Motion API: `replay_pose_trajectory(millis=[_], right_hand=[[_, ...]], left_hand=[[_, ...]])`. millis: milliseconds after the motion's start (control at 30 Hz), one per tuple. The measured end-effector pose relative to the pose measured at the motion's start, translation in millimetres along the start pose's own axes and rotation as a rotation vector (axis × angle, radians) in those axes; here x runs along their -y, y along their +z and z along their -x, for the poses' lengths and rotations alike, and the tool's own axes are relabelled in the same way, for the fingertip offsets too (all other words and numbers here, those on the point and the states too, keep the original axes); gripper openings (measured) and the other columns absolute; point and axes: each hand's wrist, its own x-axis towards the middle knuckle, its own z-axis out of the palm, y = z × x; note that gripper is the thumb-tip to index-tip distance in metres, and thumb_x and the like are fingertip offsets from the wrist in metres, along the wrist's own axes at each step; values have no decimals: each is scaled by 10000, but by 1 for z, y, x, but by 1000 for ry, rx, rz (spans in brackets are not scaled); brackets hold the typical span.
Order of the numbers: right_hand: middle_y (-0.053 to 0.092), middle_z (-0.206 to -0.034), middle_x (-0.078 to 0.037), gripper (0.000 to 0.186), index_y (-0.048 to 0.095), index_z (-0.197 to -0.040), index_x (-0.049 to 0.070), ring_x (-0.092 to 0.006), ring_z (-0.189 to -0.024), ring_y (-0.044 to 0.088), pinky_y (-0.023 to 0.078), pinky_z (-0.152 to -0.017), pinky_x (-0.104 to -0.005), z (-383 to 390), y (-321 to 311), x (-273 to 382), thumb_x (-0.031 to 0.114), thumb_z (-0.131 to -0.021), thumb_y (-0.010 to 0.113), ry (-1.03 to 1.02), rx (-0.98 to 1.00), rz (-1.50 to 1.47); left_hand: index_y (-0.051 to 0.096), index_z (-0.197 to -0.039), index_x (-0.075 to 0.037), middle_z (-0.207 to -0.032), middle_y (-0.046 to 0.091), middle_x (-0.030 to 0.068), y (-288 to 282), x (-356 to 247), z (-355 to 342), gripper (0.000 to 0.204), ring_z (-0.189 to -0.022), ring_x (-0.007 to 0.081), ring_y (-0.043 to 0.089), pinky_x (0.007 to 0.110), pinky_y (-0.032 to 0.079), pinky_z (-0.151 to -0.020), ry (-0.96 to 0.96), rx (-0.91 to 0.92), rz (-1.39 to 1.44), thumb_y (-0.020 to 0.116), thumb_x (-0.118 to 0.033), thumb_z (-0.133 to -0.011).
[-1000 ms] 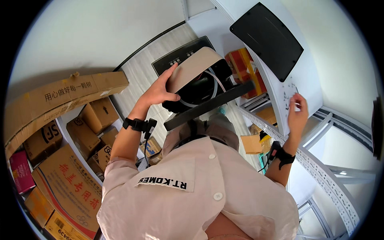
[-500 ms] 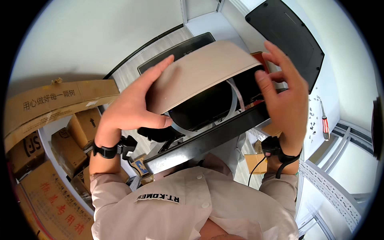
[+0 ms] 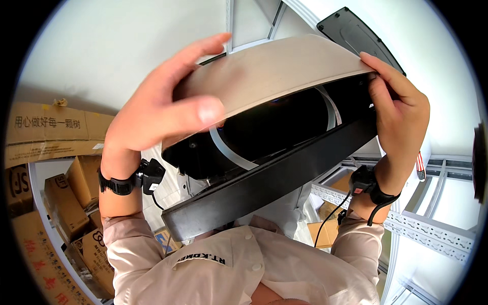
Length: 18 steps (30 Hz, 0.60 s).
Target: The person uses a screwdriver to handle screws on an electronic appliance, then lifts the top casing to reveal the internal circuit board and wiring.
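long cardboard box, far left | brown cartons beneath (some printed) | perforated metal rail, right | white wall

White bench at the right, loaded shelf at the left

Only parts of the bench show. On its far side lies a black panel, its nearer part covered from view. Nearer and further right lies a tool with a red-and-white striped handle; its other end is hidden. The white-edged shelf bears brown cardboard boxes, packed close together at differing angles. A long carton lies along its far end. Between bench and shelf, patches of pale floor show.
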Motion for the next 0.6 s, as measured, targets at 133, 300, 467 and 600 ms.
replay_pose_trajectory(millis=[133, 300, 467, 600], right_hand=[[773, -858, -46, 242, 809, -1125, 82, -60, -742, 652, 507, -691, -208, 4, -2, -1, 50, -925, 677, -35, -71, 39], [763, -845, -20, 250, 814, -1138, 94, -50, -744, 637, 503, -693, -205, 11, 4, -9, 63, -926, 685, -85, -170, -12], [759, -847, 10, 246, 819, -1141, 105, -36, -731, 615, 486, -678, -189, 16, 3, -15, 77, -931, 694, -115, -202, -93], [758, -866, 8, 217, 822, -1133, 101, -35, -740, 617, 483, -676, -183, 21, 2, -17, 93, -942, 718, -134, -217, -110]], left_hand=[[442, -1543, 24, -1560, 454, 210, -7, 22, 11, 824, -1381, 285, 498, 393, 354, -1173, 173, -293, 103, 554, -549, -962], [235, -1621, 60, -1643, 341, 224, 23, 56, 54, 1098, -1514, 321, 365, 437, 282, -1256, 354, -419, 334, 450, -764, -928], [193, -1641, 22, -1615, 386, 185, 57, 35, 71, 1316, -1503, 288, 377, 424, 315, -1245, 318, -475, 193, 579, -898, -783], [312, -1623, -5, -1579, 441, 162, 61, 12, 74, 972, -1477, 253, 410, 395, 330, -1224, 269, -524, -86, 480, -729, -996]])
